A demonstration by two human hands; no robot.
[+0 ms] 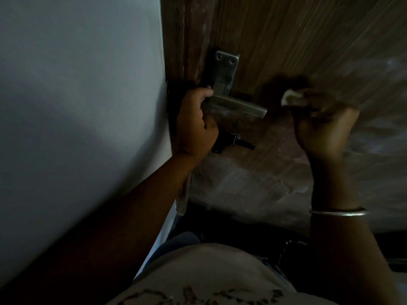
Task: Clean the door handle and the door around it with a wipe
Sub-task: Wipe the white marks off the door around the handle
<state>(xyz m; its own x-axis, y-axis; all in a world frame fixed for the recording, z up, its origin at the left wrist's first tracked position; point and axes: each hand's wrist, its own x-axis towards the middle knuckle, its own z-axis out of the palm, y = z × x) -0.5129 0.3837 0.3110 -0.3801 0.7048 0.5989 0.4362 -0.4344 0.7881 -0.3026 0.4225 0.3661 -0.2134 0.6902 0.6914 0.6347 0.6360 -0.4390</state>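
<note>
Wooden door (308,40) filling the frame from 12 to 4 o'clock, with a pale wall (77,84) abutting its edge at 9 o'clock. Metal door handle (237,105) at centre, free end pointing to 3 o'clock. Left hand (193,124) at the lever's 9 o'clock, fingers curled round its inner end, tight against the door edge. Right hand (323,130) at 3 o'clock, blurred, fingers bunched on a white wipe (293,97), just clear of the lever tip. Contact with the door face not determinable. Open door surface toward 1 and 3 o'clock. Dark latch (233,142) at the handle's 6 o'clock.

Wooden door (286,40), metal handle (237,106), perhaps latch (233,140)
</note>
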